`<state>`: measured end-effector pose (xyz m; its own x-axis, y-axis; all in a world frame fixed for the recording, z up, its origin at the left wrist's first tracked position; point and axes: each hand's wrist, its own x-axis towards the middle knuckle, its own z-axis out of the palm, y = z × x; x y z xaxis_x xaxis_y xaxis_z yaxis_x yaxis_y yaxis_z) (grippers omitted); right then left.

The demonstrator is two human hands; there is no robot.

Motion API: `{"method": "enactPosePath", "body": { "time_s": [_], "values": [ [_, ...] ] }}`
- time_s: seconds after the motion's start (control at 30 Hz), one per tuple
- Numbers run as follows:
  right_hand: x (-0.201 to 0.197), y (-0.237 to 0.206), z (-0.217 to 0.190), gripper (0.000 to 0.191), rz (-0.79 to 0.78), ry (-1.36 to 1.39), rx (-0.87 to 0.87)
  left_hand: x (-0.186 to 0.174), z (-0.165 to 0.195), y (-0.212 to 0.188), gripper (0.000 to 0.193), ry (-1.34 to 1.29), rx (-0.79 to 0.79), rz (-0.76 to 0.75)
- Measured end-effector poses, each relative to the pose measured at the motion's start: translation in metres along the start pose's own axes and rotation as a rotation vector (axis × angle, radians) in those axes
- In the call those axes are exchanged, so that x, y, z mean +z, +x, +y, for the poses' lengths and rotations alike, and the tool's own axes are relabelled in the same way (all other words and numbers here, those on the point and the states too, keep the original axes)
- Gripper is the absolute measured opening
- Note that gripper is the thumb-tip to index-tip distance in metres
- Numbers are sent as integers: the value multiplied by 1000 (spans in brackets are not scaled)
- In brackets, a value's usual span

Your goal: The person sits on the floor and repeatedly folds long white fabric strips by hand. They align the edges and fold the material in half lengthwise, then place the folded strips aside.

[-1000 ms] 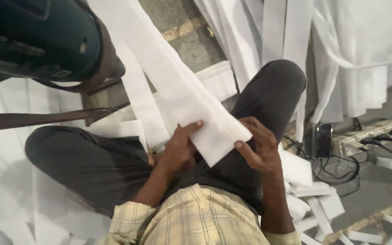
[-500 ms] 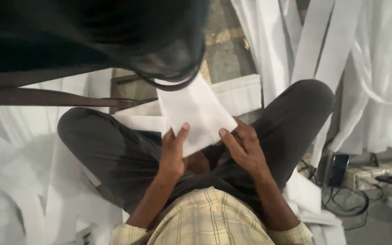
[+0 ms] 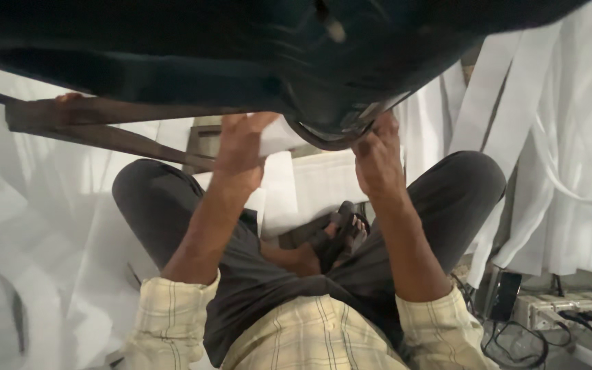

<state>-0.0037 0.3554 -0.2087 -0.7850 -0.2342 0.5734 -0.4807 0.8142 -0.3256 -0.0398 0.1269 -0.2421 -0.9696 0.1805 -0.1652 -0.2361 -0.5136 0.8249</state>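
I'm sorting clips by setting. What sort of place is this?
Likely a small sewing or fabric workshop, worked from the floor: long white cloth strips hang all around, a dark machine looms overhead, and a power strip lies on the floor.

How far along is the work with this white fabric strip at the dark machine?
Looks done: long white fabric strips already hang and pile at the right. In hand: the left hand and right hand both press one white fabric strip up against the base of the dark rounded machine, which hides the strip's far end. Left: more white fabric lies heaped at the left; how much needs work I cannot tell.
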Motion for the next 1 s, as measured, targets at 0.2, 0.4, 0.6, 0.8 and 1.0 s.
{"method": "enactPosePath", "body": {
  "time_s": [0.2,0.4,0.6,0.8,1.0],
  "values": [
    [-20,-27,-42,24,-75,965,877,22,-33,-37,32,-72,21,-10],
    [-45,-63,-61,35,-227,881,1219,45,-52,-81,37,66,-123,72],
    [-62,-111,-57,30,-127,755,858,63,-75,-117,44,214,-192,91],
    [-83,-148,-43,29,-103,665,608,82,-113,-134,49,57,-252,171],
    [-91,-161,-43,34,-55,317,604,90,-133,-145,52,83,-276,125]
  ]
}}
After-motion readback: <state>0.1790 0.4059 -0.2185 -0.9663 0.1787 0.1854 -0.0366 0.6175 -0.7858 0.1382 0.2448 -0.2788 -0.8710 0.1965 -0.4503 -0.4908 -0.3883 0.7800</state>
